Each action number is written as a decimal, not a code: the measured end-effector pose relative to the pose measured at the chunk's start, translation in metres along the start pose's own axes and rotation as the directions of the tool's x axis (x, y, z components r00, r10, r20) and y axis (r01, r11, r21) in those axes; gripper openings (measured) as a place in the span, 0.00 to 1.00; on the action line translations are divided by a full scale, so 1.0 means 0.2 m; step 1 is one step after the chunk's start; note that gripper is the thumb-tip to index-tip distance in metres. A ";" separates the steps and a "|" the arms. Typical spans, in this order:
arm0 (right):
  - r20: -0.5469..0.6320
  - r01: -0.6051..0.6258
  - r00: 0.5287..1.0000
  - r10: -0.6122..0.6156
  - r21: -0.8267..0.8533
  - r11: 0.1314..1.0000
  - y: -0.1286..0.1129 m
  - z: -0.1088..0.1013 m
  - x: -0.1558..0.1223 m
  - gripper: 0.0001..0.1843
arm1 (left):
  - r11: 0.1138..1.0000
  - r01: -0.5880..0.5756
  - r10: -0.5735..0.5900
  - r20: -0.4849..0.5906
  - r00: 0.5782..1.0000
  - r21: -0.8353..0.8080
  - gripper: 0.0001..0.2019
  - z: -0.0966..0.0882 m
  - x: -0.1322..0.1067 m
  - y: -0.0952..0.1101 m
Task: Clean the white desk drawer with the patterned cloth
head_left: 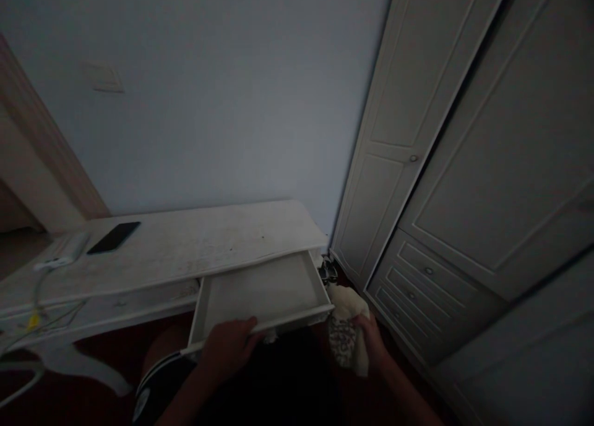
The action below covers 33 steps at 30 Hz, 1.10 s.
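Cloth [344, 330], limp, patterned, hangs pinched in the right hand [369, 336]; the left hand [231, 344] clasps the front rim of the jutting drawer [262, 290]; slim phone [114, 238] lies near the tabletop's [204, 243] rear edge.

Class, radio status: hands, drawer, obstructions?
Left hand touching white rectangular drawer. Right hand gripping cream patterned cloth. Drawer open; black-clothed leg near its left corner.
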State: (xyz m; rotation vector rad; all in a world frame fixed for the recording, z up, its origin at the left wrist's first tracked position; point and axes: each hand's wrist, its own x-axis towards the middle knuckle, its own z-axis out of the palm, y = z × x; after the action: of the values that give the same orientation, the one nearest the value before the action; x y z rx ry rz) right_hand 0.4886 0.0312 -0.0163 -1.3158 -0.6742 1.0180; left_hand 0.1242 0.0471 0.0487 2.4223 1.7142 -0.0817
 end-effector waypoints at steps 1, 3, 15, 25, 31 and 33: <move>-0.044 0.004 0.999 -0.003 0.006 1.000 0.03 0.03 0.00 0.20 | 1.000 0.001 -0.001 0.001 1.000 0.000 0.25 0.00 0.00 0.00; -0.091 0.004 0.996 -0.005 -0.004 1.000 0.07 0.08 0.02 0.21 | 1.000 -0.002 0.002 0.000 1.000 -0.003 0.25 0.00 0.01 0.00; -0.084 0.392 0.905 -0.417 -0.217 0.894 -0.09 -0.02 0.00 0.23 | 1.000 0.018 -0.018 -0.003 1.000 0.011 0.26 -0.02 0.01 0.03; -0.059 0.505 0.835 -0.547 -0.315 0.804 0.14 0.24 -0.08 0.26 | 0.999 -0.013 0.014 -0.039 0.999 0.048 0.26 -0.12 0.09 0.03; 0.127 0.646 0.731 -0.671 -0.445 0.620 0.35 0.59 -0.22 0.22 | 0.997 -0.061 0.062 -0.026 0.998 0.039 0.27 -0.15 0.12 0.02; 0.253 0.722 0.667 -0.701 -0.452 0.523 0.40 0.66 -0.27 0.21 | 0.997 -0.073 0.074 -0.028 0.997 0.036 0.28 -0.15 0.13 0.02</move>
State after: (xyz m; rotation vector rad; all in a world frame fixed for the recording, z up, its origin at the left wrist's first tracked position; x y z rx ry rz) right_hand 0.3317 0.0395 -0.0646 -1.2675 -1.4607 0.1525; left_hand 0.1352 0.0756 0.0743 2.5210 1.6467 -0.0670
